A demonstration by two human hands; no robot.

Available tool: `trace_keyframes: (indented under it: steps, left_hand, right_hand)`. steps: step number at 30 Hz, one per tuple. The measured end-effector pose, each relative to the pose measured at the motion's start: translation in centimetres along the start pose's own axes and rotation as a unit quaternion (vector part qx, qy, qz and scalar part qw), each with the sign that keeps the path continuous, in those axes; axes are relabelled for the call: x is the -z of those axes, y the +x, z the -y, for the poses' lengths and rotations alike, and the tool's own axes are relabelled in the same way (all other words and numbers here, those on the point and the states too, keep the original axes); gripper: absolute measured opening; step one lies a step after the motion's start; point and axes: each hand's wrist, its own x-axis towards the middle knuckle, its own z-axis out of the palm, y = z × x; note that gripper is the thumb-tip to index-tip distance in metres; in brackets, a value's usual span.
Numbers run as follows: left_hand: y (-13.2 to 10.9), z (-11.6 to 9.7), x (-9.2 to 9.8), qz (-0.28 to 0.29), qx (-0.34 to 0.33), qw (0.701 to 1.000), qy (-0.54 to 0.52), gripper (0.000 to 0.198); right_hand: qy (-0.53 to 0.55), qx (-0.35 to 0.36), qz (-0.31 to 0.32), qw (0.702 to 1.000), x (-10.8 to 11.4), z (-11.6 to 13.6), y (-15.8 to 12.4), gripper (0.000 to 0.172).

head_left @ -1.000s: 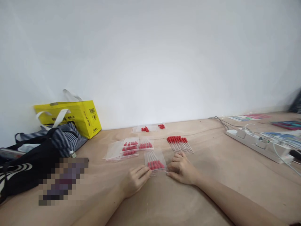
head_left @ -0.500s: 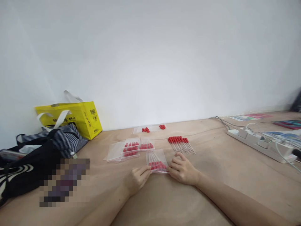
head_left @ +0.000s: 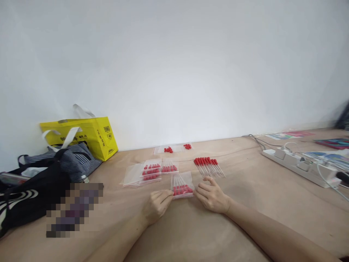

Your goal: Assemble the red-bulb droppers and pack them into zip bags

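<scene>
A clear zip bag [head_left: 181,179] lies in front of me with several glass droppers inside, their red rubber bulbs [head_left: 181,190] towards me. My left hand [head_left: 159,203] pinches the bag's near left corner between thumb and fingers. At the near right corner, my right hand [head_left: 211,195] has its fingers curled and its tips on the bag's edge. Just beyond the right hand, loose red-bulbed droppers [head_left: 209,166] lie in a slanted row. Filled zip bags [head_left: 151,172] overlap on the left, with a further filled bag [head_left: 170,167] beside them.
Near the wall lies a clear bag with red bulbs [head_left: 169,149]. A yellow bag [head_left: 95,138], a striped bag [head_left: 79,162] and a black bag [head_left: 32,203] stand at left, near a pixelated patch. A white power strip [head_left: 300,165] with cables lies at right, by printed sheets [head_left: 286,135].
The bag's near edge now lies flatter and tilts up slightly to the right. Both hands stay at its corners; the left has shifted a little left and away from me.
</scene>
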Motion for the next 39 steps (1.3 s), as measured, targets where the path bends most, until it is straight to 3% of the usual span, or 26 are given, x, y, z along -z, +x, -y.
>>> trace_keyframes:
  steps: [8,15,26,33,39]
  left_hand:
    - [-0.1,-0.3,-0.2,-0.017,0.028,0.999,-0.027,0.021]
    - [0.7,-0.5,-0.4,-0.020,0.038,0.999,-0.032,0.018]
    - [1.9,-1.4,-2.5,-0.027,-0.031,0.998,-0.051,0.017]
    - [2.2,-1.6,-1.8,-0.013,-0.101,0.995,0.014,0.022]
    - [1.7,-1.4,-1.5,-0.014,-0.080,0.995,0.055,0.025]
  right_hand:
    - [0.005,-0.021,0.000,1.000,-0.4,0.2,0.1,0.019]
    - [0.018,-0.026,-0.006,0.999,-0.7,0.7,0.7,0.026]
    - [0.027,-0.030,-0.021,0.999,-0.7,1.4,1.5,0.028]
    - [0.037,-0.019,-0.029,0.999,-0.6,1.7,1.5,0.026]
    - [0.042,-0.050,-0.016,0.998,0.0,1.6,0.9,0.022]
